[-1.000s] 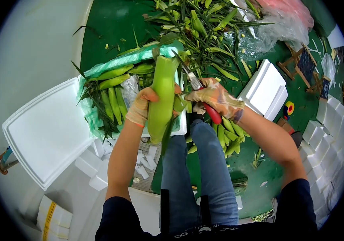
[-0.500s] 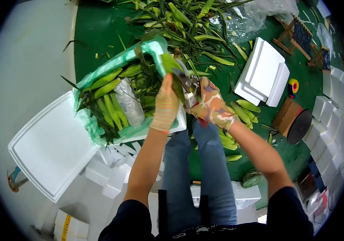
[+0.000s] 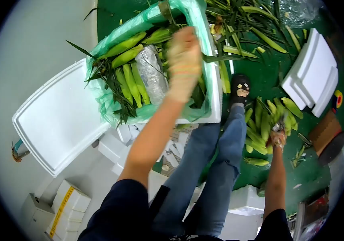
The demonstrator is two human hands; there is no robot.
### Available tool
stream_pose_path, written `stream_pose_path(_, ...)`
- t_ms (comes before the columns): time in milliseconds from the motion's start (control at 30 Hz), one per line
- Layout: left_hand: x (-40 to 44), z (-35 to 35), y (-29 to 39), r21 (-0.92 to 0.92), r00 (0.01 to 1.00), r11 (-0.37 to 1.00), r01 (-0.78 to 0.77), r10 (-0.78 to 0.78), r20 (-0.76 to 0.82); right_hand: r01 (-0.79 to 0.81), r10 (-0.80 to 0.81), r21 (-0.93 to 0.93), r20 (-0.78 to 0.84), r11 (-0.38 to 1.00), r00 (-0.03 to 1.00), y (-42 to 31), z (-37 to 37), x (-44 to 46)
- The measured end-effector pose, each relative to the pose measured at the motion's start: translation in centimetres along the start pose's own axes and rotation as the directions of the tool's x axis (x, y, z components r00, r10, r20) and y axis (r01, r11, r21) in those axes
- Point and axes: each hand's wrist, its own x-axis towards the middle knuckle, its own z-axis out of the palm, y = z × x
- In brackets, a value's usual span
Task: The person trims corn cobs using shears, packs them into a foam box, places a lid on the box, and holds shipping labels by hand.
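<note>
left hand [image 3: 185,60] over green-lined white foam box [image 3: 216,96], likely selecting, grip too blurred to tell; right of box, right hand [image 3: 278,138] grasps silver metal pruners [image 3: 278,126]; next calls for firm left hold.

Over on the left I see a big white foam lid [image 3: 55,116], and past its outer edge a teal-and-brown object [image 3: 19,150] too small to make out. Nearer on that side stand white foam boxes [image 3: 75,211] with yellow tape [image 3: 61,211], and white foam blocks [image 3: 113,146] sit further in. On the far right, two stepped white foam pieces [image 3: 314,72] rest on the green floor [image 3: 316,168]. Beside them are a yellow-and-red roll [image 3: 337,100], a brown carton [image 3: 322,130] and a dark disc [image 3: 333,148]; crumpled clear plastic [image 3: 298,10] lies farthest back.
</note>
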Motion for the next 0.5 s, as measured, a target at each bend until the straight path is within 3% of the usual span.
stream_pose_path(33, -0.1, -3.2, -1.2, 0.075, 0.995, 0.996, 0.042, -0.035, -0.093, -0.096, 0.098, -0.044, 0.051, 0.994, 0.994, 0.5, -0.4, -1.4)
stream_pose_path(67, -0.4, -6.3, -4.1, 0.116, 0.962, 0.965, 0.235, -0.214, -0.167, -0.228, 0.236, -0.075, 0.133, 0.971, 0.963, 1.1, -0.8, -2.0)
stream_pose_path(133, -2.6, -12.3, -12.6, 0.298, 0.914, 0.883, 0.363, -0.275, -0.3, -0.403, 0.428, -0.15, 0.223, 0.903, 0.876, 1.3, -2.2, -3.7)
stream_pose_path(167, -3.8, -15.2, -17.8, 0.462, 0.86, 0.726, 0.51, -0.418, -0.291, -0.45, 0.477, -0.159, 0.249, 0.879, 0.843, 1.2, -3.2, -4.6)
stream_pose_path(200, -4.2, -16.3, -19.6, 0.462, 0.732, 0.57, 0.679, -0.572, -0.371, -0.469, 0.498, -0.169, 0.227, 0.867, 0.837, 2.2, -2.5, -5.2)
stream_pose_path(267, -3.6, -17.9, -23.3, 0.702, 0.935, 0.62, 0.351, -0.28, -0.22, -0.453, 0.464, -0.102, 0.191, 0.886, 0.865, 3.3, -1.1, -7.1)
stream_pose_path(333, -1.2, -17.3, -25.9, 0.861, 0.994, 0.5, 0.09, -0.103, -0.044, -0.421, 0.417, -0.017, 0.171, 0.907, 0.892, 3.5, -0.4, -9.4)
stream_pose_path(367, -0.1, -17.0, -27.0, 0.927, 0.993, 0.356, -0.116, 0.029, 0.113, -0.404, 0.39, 0.054, 0.169, 0.913, 0.905, 3.5, -0.3, -10.5)
stream_pose_path(400, 1.6, -16.5, -27.1, 0.966, 0.975, 0.248, -0.069, -0.188, 0.118, -0.39, 0.36, 0.157, 0.19, 0.907, 0.913, 2.9, -0.4, -11.5)
stream_pose_path(433, 2.5, -17.0, -29.1, 0.979, 0.965, 0.199, -0.045, -0.244, 0.094, -0.442, 0.333, 0.362, 0.325, 0.821, 0.885, 1.0, -2.8, -12.7)
stream_pose_path(467, 3.4, -16.9, -30.9, 0.987, 0.953, 0.156, -0.025, -0.294, 0.071, -0.391, 0.287, 0.604, 0.265, 0.695, 0.921, 2.6, -0.4, -14.1)
stream_pose_path(500, 3.9, -16.2, -29.4, 0.997, 0.932, 0.077, -0.018, -0.36, 0.044, -0.412, 0.302, 0.602, 0.281, 0.684, 0.911, 0.7, -2.4, -15.3)
